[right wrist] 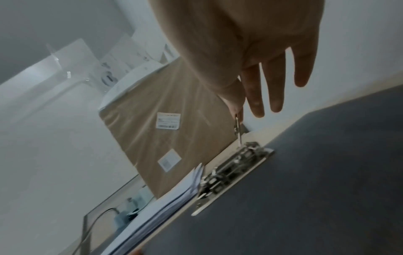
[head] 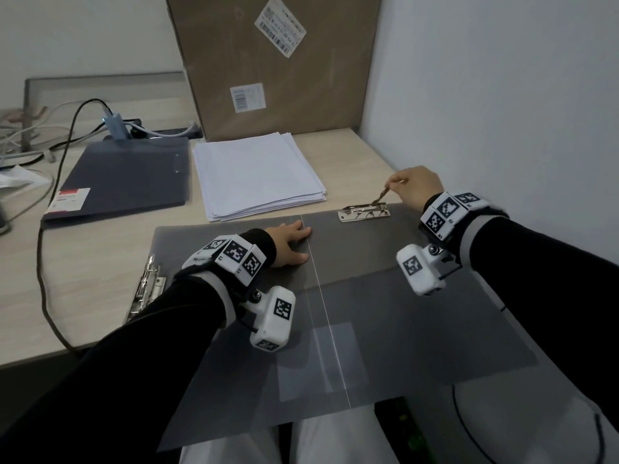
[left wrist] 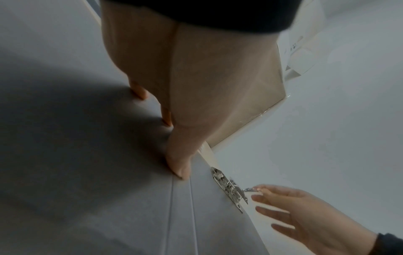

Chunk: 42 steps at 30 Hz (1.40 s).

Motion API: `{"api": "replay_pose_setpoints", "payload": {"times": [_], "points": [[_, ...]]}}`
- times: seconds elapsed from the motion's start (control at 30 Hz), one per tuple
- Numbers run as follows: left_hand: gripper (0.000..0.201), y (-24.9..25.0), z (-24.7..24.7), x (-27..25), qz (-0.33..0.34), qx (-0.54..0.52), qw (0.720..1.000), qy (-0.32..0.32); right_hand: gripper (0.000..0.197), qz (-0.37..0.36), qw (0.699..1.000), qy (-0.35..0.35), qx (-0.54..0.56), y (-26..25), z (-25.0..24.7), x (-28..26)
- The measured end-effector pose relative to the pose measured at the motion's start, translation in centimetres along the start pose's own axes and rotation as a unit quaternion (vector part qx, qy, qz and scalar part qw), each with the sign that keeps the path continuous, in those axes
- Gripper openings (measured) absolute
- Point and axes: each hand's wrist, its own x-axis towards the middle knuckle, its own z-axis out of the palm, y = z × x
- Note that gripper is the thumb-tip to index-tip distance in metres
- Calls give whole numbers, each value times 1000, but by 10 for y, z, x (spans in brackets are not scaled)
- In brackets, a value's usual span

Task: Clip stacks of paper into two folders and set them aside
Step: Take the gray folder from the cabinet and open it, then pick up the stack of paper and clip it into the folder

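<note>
Grey folder lies spread open at the tabletop's near edge, its top clip being levered up.

The right hand pinches the clip's lever between thumb and forefinger, the other fingers loosely straight; the left hand lies flat with straight fingers on the folder beside its spine crease, holding nothing. To do this well, I would keep that flat hand pressing so the cover cannot slide, and swing the lever fully over until the clip gapes wide before reaching for sheets. Count: two folders, the open grey one and a closed dark-blue folder toward the left edge; one paper stack just beyond the open folder, near the far edge; two clips on the open folder, the second clip on its left edge; one cardboard box behind the paper.
</note>
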Motion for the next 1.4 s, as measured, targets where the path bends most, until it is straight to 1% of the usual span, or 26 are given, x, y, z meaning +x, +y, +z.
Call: {"api": "replay_pose_setpoints", "payload": {"times": [0.03,0.13,0.2,0.23,0.27,0.33,0.43,0.5,0.57,0.63,0.7,0.77,0.83,0.9,0.97,1.03,1.1,1.17,1.27,1.3,1.4], "points": [[68,0,0,0,-1,0,1000,0,25,18,1000,-14,-18,6,-1,1],[69,0,1,1,-5,-9,1000,-1,32,73,984,-137,-90,18,3,-5],[69,0,2,3,-10,-12,1000,-2,52,90,973,-168,-134,21,6,-13],[69,0,2,4,-14,-13,1000,0,59,88,972,-168,-139,21,6,-17],[69,1,1,5,-20,-13,1000,2,61,85,976,-151,-134,21,5,-18],[69,2,-1,9,-32,-8,999,7,56,70,984,-122,-109,17,1,-19],[68,3,-7,17,-53,-6,998,17,50,21,991,-114,-67,4,-6,-17],[68,2,-11,20,-60,-19,997,34,50,-1,994,-105,-21,-10,-7,-18],[62,-1,-15,20,-59,-58,994,66,48,-26,995,-99,12,-28,-6,-19],[49,-8,-22,18,-67,-153,979,116,46,-50,993,-107,28,-46,-1,-19],[39,-24,-35,17,-88,-241,950,179,47,-59,990,-127,30,-65,9,-15],[38,-47,-51,19,-125,-275,926,225,48,-62,986,-153,21,-82,22,-5],[43,-72,-62,20,-183,-291,905,252,48,-53,984,-171,9,-96,36,7],[49,-93,-66,23,-239,-307,886,252,47,-33,982,-184,3,-107,50,20],[55,-106,-65,27,-270,-324,875,236,49,-9,979,-204,1,-113,63,33],[57,-112,-63,34,-282,-335,870,224,53,5,975,-221,1,-117,73,43],[58,-114,-63,41,-286,-338,870,216,53,10,972,-234,7,-120,82,51],[59,-115,-66,47,-287,-336,872,211,47,9,968,-251,7,-121,90,57],[59,-114,-74,52,-287,-329,878,196,33,10,962,-272,-11,-119,97,62],[59,-113,-77,52,-286,-323,882,191,36,8,959,-281,-15,-118,98,63],[61,-109,-81,53,-284,-304,892,176,56,-4,952,-301,-58,-117,97,62]]}}
